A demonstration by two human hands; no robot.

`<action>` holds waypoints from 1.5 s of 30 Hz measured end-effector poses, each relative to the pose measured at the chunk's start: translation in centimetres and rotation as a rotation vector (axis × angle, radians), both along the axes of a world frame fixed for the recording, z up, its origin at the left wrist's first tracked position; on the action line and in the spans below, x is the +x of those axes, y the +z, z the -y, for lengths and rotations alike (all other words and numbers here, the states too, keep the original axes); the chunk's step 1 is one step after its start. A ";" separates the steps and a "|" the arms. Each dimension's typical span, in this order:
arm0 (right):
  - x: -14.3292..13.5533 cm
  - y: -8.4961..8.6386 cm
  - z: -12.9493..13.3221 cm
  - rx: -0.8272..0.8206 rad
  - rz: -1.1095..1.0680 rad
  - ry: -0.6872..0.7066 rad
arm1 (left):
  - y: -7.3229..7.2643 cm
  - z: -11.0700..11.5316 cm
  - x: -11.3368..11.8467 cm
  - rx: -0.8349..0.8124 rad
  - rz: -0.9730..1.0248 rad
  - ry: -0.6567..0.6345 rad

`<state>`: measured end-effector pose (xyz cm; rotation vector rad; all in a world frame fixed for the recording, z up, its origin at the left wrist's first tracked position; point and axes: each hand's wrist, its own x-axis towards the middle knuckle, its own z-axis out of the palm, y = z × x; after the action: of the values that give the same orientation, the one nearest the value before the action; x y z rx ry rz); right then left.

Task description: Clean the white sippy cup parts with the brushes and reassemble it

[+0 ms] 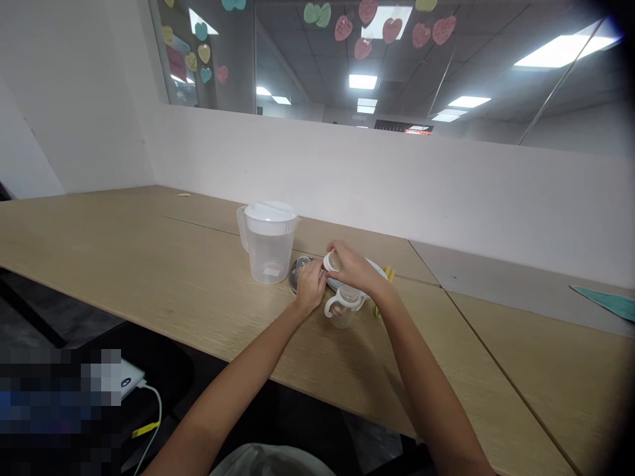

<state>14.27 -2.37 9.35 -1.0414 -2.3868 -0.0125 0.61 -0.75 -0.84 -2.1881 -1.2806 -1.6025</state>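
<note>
My right hand [351, 268] is closed round a small round piece with a white rim [332, 261], held above the table. Close beside it, my left hand [312, 281] has its fingers curled near that piece; what they hold, if anything, is hidden. Just below my hands stands a clear bottle [342, 316] with white curved handles. Behind my left hand, a small clear dome-shaped item [302, 263] rests on a round metal dish [292, 280]. A white plate or tray [378, 268] is partly covered by my right hand and wrist.
A translucent pitcher [270, 251] with a white lid stands left of my hands. Yellow items [389, 273] lie by my right wrist. A teal cloth [608, 303] is at the far right of the wooden table [149, 264]. A white wall rises behind.
</note>
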 end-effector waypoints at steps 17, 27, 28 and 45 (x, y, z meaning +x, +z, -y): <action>-2.7 2.2 4.7 0.099 0.314 -0.053 | -2.0 -3.1 -2.0 0.264 -0.042 -0.021; -2.3 3.0 5.9 0.124 0.333 -0.046 | -1.6 -2.1 -1.9 0.162 -0.065 -0.024; -2.1 3.1 5.8 0.120 0.322 -0.049 | -1.4 -1.8 -1.8 0.135 -0.059 -0.026; 3.0 3.7 2.4 -0.110 -0.139 -0.108 | 0.3 2.8 0.7 -0.117 -0.146 -0.460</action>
<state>17.24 -4.76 13.06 -1.1818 -2.2250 0.1498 1.30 -3.53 -0.53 -2.7682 -0.8945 -1.4920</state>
